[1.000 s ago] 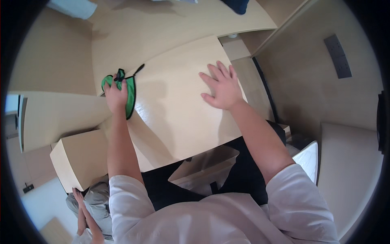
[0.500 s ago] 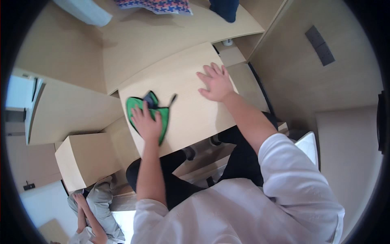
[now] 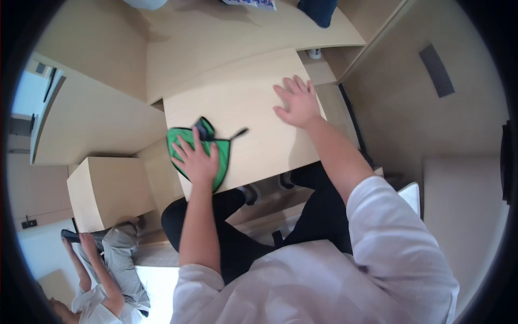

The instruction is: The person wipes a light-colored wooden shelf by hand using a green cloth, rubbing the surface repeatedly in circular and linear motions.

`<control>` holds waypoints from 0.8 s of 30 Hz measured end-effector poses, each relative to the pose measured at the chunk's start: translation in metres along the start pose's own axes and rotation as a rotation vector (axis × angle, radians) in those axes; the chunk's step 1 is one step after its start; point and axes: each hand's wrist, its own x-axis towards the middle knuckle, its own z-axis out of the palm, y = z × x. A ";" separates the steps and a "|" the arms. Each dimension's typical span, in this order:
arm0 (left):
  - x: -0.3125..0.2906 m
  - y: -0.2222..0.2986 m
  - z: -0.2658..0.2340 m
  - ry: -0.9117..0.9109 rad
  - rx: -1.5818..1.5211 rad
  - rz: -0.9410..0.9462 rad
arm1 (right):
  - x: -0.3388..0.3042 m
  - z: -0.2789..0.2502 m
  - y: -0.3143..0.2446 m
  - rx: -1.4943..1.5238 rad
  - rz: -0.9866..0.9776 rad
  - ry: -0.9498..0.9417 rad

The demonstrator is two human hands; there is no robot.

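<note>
A green cloth with black edging (image 3: 220,171) lies near the left edge of a pale wooden tabletop (image 3: 253,108). Its dark corner is folded up, and a short black loop (image 3: 240,133) sticks out to the right. My left hand (image 3: 198,162) rests flat on the cloth with its fingers spread, pressing it to the wood. Whether the cloth is a pouch or a single piece cannot be made out under the hand. On the right side of the tabletop, my right hand (image 3: 298,103) lies palm down, fingers apart, holding nothing.
Behind the tabletop runs a wooden bench (image 3: 216,40) with a dark blue cushion (image 3: 318,12). A small white object (image 3: 314,53) sits in the recess at right. A wooden box (image 3: 113,189) stands at left, near a seated person (image 3: 110,270) holding a dark object.
My view has shifted slightly. The black loop now leans further right, while both hands stay flat. The person at lower left has raised their hands, with a dark object now showing.
</note>
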 end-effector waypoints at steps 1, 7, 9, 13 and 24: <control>0.025 -0.004 0.003 0.007 0.004 -0.023 | 0.001 0.000 -0.002 0.006 -0.003 0.009; 0.182 0.005 0.024 0.074 0.055 -0.064 | -0.001 0.002 0.011 0.047 -0.028 0.061; 0.231 -0.001 0.030 0.022 0.077 -0.073 | -0.002 -0.001 0.008 0.060 -0.016 0.042; 0.298 0.012 0.033 -0.069 0.022 -0.102 | -0.001 -0.002 0.012 0.085 -0.019 0.038; 0.190 0.022 0.021 0.377 -0.366 0.149 | -0.004 -0.003 0.014 0.033 -0.005 0.020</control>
